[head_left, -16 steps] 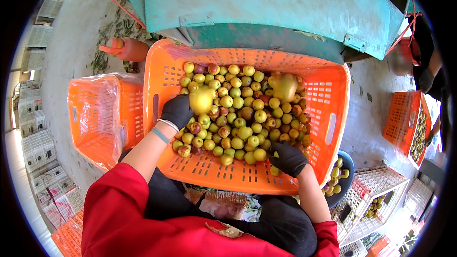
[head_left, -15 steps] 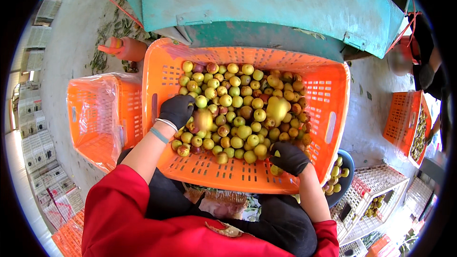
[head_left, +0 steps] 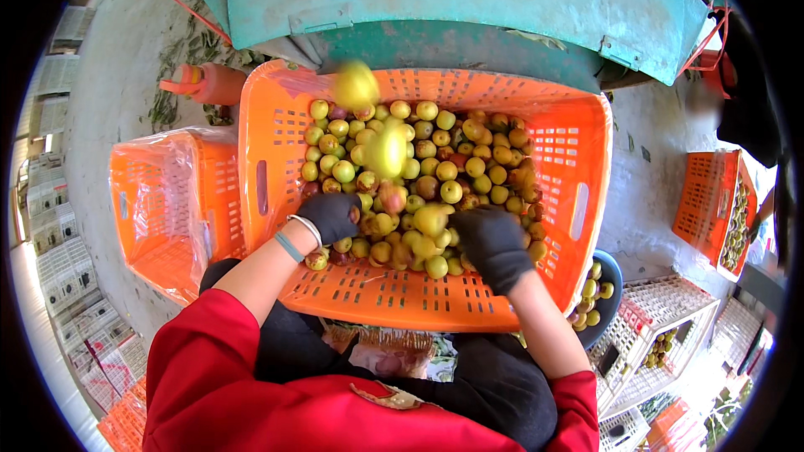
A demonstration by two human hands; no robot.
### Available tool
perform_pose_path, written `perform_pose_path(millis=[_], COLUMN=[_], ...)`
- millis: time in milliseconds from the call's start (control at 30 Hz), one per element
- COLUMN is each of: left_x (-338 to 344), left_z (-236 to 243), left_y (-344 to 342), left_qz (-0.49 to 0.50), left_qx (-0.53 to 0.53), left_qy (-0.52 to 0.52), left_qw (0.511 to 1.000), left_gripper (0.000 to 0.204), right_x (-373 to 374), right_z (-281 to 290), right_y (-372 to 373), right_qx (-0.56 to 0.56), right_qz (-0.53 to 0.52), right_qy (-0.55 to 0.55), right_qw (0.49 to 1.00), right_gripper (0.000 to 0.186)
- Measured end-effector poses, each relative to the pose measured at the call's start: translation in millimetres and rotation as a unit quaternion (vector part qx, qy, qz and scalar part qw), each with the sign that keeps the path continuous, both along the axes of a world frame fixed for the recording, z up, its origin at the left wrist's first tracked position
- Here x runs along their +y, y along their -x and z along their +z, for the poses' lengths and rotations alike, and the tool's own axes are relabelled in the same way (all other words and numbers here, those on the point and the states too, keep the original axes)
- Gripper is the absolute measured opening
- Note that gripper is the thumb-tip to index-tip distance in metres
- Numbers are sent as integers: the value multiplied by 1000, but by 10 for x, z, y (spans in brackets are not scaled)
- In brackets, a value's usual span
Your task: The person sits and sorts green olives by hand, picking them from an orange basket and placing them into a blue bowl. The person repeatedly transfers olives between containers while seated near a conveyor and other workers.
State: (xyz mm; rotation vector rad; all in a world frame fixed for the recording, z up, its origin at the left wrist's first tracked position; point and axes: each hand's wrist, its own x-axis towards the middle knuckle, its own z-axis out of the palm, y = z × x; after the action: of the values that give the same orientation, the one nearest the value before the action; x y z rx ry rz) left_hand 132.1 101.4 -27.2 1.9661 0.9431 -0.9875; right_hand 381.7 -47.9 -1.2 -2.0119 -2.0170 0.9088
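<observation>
A large orange plastic crate (head_left: pixel 394 308) stands in front of me, lined with clear film and holding many round yellow-green jujubes (head_left: pixel 450 192) with brown-red blotches. At the crate's near left, my left hand (head_left: pixel 332 218), in a black glove, is curled, with a bit of a reddish jujube showing at its fingertips. On the near right, my right hand (head_left: pixel 490 247), also black-gloved, reaches among the fruit; its fingers are smeared by motion. A blurred jujube (head_left: pixel 356 85) is in the air by the far rim, and another blurred one (head_left: pixel 386 148) is over the pile.
A green metal chute (head_left: pixel 469 0) overhangs the crate's far side. To the left are a film-lined orange crate (head_left: pixel 159 201) and a red-orange jug (head_left: pixel 209 84). A blue bucket of fruit (head_left: pixel 610 318), a white crate (head_left: pixel 662 293) and another orange crate (head_left: pixel 697 201) stand right; a dark-clothed person is beyond.
My left hand has moved slightly right and nearer me. My right hand has shifted left and farther in over the fruit. Different blurred jujubes are in the air now.
</observation>
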Motion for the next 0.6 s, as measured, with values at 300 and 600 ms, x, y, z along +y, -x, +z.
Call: perform_pose_path(millis=[300, 600], left_x=[268, -16], left_z=[71, 185], left_y=[192, 23], left_qz=[114, -53], left_qx=[-189, -27], left_qy=[-266, -42], left_qw=[938, 997], left_gripper=[22, 45], right_x=[24, -429], right_z=[-245, 175], right_y=[350, -348], right_qx=[45, 103], right_qz=[132, 19], right_qy=[276, 272], right_qw=[951, 956], right_gripper=[42, 28])
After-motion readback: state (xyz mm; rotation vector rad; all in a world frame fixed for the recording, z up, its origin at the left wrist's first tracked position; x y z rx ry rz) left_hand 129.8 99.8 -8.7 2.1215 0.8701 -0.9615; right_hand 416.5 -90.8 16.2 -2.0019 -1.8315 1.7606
